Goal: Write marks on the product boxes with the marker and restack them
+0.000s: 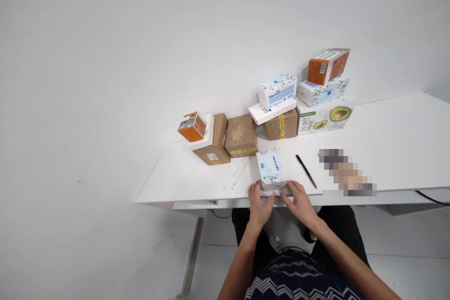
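Note:
A white tissue box (270, 167) with blue lettering and a leaf print lies near the table's front edge, its near end toward me. My left hand (260, 205) is at its near left corner, fingers bent against it and thumb pointing inward. At the near right corner, my right hand (298, 200) has its fingers curled on the box in the same way. Between the two thumbs a pale flap or the box's near end shows, partly hidden by my hands. To the right of the box lies a black pen (306, 171).
Along the wall stand brown cartons (241, 135), a stacked Manhua tissue pack (277, 91) on a flat white box (272, 111), and an avocado-print box (325, 117). Orange boxes (192, 126) top the end stacks. A blurred patch (346, 172) covers something on the white table (393, 150).

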{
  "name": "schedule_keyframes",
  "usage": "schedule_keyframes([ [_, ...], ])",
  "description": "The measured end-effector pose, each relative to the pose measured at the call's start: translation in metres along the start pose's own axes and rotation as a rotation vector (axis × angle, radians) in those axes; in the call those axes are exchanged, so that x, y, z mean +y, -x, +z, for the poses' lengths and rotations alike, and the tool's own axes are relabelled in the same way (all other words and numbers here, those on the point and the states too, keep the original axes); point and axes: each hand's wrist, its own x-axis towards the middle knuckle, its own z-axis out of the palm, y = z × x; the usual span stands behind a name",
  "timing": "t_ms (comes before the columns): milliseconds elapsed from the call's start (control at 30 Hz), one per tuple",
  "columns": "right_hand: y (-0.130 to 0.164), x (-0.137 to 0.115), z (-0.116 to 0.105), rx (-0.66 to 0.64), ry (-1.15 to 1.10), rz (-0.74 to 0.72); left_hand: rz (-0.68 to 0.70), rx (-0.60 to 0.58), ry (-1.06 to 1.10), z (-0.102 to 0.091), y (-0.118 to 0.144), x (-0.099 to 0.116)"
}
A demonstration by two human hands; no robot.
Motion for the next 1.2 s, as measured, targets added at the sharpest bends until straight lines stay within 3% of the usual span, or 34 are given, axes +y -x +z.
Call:
schedule_keyframes([
  [133, 0.001, -0.024, -0.015, -0.038, -0.089, 0.016, 0.043, 0.028, 0.072, -0.008, 0.002, 0.011],
  [333, -0.003, -0.048, -0.035, 0.042, -0.169, -0.073, 0.127, 0.057, 0.203, -0.019, 0.002, 0.029],
  [800, -0.016, 0.015, 0.004, -0.021, -0.041, -0.043, -0.088, -0.012, 0.175, 0.007, -0.01, 0.002],
  [1200, -0.007, -0.006, -0.007, -0.057, -0.094, 0.006, -0.075, 0.025, 0.195, 0.005, -0.004, -0.001],
])
